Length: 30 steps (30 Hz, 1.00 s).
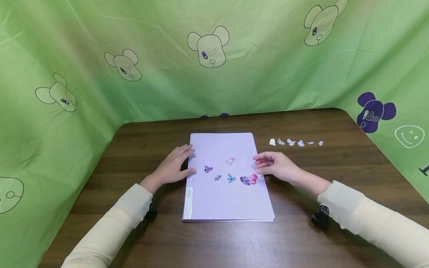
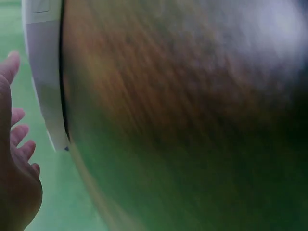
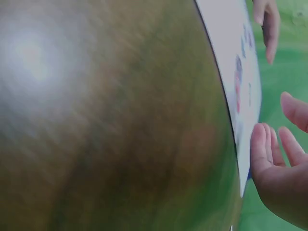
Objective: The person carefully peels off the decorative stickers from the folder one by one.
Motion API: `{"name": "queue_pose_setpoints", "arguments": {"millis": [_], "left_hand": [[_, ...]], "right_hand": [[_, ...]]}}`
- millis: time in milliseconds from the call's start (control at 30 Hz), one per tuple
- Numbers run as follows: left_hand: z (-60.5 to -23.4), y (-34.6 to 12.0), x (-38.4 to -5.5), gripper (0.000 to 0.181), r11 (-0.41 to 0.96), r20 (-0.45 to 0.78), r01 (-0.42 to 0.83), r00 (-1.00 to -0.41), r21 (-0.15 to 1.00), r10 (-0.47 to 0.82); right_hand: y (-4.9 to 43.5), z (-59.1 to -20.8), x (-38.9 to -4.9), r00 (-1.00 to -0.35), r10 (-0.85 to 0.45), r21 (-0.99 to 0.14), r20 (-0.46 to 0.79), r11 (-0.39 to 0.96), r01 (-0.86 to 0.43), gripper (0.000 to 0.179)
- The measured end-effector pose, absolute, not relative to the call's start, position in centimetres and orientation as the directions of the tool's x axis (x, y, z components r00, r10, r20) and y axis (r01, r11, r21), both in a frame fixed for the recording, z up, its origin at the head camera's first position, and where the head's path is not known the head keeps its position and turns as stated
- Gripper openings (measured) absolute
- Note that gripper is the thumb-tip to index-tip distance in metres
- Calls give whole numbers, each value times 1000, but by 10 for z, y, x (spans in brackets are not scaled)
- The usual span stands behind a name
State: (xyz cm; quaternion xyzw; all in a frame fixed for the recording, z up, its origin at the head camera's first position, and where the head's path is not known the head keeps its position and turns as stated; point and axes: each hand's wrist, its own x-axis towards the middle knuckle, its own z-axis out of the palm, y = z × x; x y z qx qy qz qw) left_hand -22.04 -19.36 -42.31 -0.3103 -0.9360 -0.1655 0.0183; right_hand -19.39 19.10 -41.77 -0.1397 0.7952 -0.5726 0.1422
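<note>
A pale lilac file folder lies on the dark wooden table, with a label by its lower left edge. On its cover are several small cartoon stickers: a purple one, a white and pink one, a small greyish one, a blue one and a larger purple and pink one. My left hand rests at the folder's left edge, fingers extended. At the right edge is my right hand, fingers loosely bent, thumb apart from them, nothing visible between them.
A row of small pale cut-outs lies on the table beyond my right hand. Green cloth printed with bear-like heads hangs around the table's far side and both flanks.
</note>
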Motion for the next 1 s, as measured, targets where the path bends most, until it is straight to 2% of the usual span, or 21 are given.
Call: {"name": "queue_pose_setpoints", "arguments": {"millis": [167, 367, 567, 800, 1000], "left_hand": [[-423, -189, -223, 75, 739, 97, 641, -765, 209, 637], [-425, -186, -227, 82, 760, 36, 635, -770, 141, 637], [-426, -184, -229, 84, 767, -20, 636, -769, 86, 639], [-426, -184, -231, 86, 766, -55, 641, -764, 49, 643], [-427, -184, -231, 86, 776, -73, 626, -773, 77, 631]], "right_hand": [[184, -425, -189, -915, -404, -896, -6, 409, -175, 48], [180, -428, -185, -897, -438, -806, 54, 512, -298, 45], [178, -431, -183, -858, -499, -713, 121, 558, -425, 42], [173, -433, -184, -819, -558, -651, 132, 575, -497, 39], [171, -436, -188, -796, -598, -637, 92, 580, -508, 37]]}}
